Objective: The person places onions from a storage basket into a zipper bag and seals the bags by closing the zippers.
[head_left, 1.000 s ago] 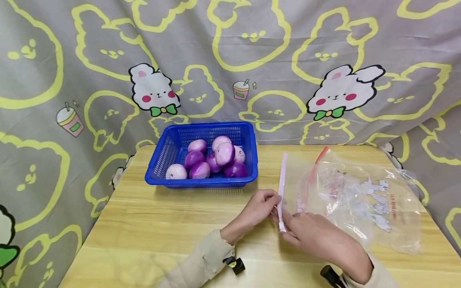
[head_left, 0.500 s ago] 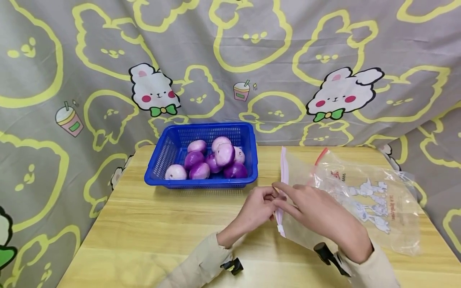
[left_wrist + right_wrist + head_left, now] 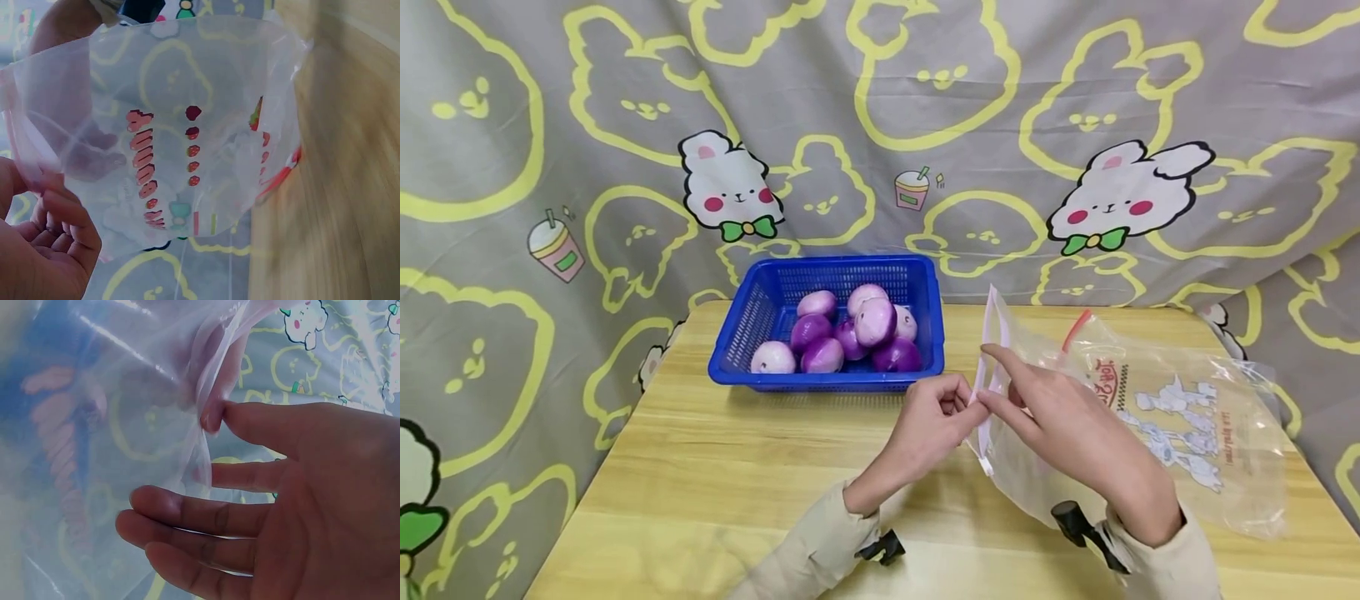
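A see-through zip bag [image 3: 1024,483] with a pale pink slider strip and strawberry prints stands on its side, its mouth parted and facing left. My left hand [image 3: 928,421] pinches the strip between thumb and forefinger; in the left wrist view, that hand [image 3: 53,244] has its other fingers curled. Across the mouth, my right hand [image 3: 1075,433] touches the rim with thumb and forefinger spread apart. In the right wrist view, the fingers of that hand [image 3: 300,494] lie fairly straight along the film [image 3: 112,456], and the forefinger passes behind the edge.
A blue plastic basket [image 3: 827,379] holding several peeled purple onions [image 3: 822,355] stands at the back left of the wooden table [image 3: 700,483]. Another clear bag [image 3: 1240,492] with a red strip and printed figures lies flat at the right. A patterned curtain [image 3: 820,83] hangs behind.
My right hand has shifted from the strip's lower end up to its middle, with the forefinger now at the rim. The bag's mouth has parted, and its upper end has risen.
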{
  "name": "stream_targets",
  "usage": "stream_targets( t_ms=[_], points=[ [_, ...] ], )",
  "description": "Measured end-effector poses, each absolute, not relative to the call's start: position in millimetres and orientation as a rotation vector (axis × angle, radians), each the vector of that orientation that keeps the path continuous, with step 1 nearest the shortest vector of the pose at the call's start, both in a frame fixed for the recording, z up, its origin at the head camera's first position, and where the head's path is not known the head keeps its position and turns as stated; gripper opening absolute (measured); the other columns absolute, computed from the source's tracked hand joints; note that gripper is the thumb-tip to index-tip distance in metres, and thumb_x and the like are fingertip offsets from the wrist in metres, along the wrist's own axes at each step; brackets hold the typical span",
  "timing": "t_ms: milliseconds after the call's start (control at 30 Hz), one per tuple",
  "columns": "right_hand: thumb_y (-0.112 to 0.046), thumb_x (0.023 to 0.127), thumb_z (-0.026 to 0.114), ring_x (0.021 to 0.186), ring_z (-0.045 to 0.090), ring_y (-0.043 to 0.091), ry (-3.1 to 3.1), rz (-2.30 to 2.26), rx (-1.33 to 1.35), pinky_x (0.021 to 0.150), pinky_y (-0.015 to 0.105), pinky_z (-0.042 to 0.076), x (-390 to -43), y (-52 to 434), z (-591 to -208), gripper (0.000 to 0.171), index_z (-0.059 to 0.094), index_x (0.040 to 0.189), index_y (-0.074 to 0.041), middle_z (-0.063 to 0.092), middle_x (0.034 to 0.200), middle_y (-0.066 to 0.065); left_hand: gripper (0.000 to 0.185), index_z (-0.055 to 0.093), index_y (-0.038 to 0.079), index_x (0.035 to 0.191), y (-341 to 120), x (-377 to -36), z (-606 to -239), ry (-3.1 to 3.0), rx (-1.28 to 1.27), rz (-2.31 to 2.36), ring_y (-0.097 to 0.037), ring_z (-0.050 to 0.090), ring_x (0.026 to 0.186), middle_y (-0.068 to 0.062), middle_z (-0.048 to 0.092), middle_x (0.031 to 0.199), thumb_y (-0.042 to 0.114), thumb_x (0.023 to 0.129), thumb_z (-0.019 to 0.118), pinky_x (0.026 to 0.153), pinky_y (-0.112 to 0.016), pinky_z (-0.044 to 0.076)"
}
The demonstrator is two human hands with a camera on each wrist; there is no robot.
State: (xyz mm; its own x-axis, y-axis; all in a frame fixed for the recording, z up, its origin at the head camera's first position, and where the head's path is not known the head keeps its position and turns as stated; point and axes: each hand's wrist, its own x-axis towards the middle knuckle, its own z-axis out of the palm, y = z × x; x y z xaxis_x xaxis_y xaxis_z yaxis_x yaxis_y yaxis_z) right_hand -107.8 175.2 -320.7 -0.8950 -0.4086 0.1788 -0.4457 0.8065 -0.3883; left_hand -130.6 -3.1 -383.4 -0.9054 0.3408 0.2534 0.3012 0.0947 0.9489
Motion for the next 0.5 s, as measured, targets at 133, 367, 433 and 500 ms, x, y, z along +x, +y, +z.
stream_targets(
  t_ms=[133,367,433,500],
  points=[
    [-0.040,0.104,0.050,0.063,0.051,0.002,-2.882,0.660,0.683,0.058,0.027,0.044,-109.1,178.2,-322.6,0.034,0.056,0.126,-0.015,0.056,0.073,-0.013,0.027,0.054,0.008,0.068,-2.6,-129.9,-383.9,2.357,0.751,1.965,-0.002,0.038,0.052,0.007,0.043,0.057,0.012,0.091,0.069,0.048,-0.017,0.030],
    [-0.034,0.102,0.056,0.053,0.041,0.005,-2.726,0.614,0.613,0.049,0.024,0.035,-110.2,182.0,-321.0,0.023,0.054,0.085,-0.018,0.045,0.062,-0.011,0.030,0.051,0.010,0.068,-5.3,-129.1,-381.6,2.435,0.761,1.973,-0.003,0.037,0.054,0.007,0.040,0.059,0.009,0.092,0.067,0.050,-0.018,0.028],
    [-0.035,0.101,0.057,0.051,0.039,0.005,-2.692,0.600,0.588,0.049,0.025,0.033,-109.6,182.3,-319.2,0.026,0.053,0.080,-0.020,0.042,0.061,-0.010,0.027,0.052,0.010,0.070,-6.9,-129.9,-379.6,2.456,0.747,1.972,-0.003,0.038,0.053,0.007,0.042,0.059,0.009,0.092,0.067,0.049,-0.018,0.030],
    [-0.035,0.101,0.058,0.050,0.038,0.004,-2.663,0.590,0.567,0.049,0.025,0.032,-108.9,182.2,-317.2,0.028,0.052,0.077,-0.021,0.041,0.058,-0.011,0.019,0.054,0.009,0.077,-8.6,-130.5,-377.9,2.453,0.738,1.972,-0.003,0.041,0.053,0.005,0.047,0.061,0.008,0.092,0.065,0.048,-0.018,0.033]
  ],
)
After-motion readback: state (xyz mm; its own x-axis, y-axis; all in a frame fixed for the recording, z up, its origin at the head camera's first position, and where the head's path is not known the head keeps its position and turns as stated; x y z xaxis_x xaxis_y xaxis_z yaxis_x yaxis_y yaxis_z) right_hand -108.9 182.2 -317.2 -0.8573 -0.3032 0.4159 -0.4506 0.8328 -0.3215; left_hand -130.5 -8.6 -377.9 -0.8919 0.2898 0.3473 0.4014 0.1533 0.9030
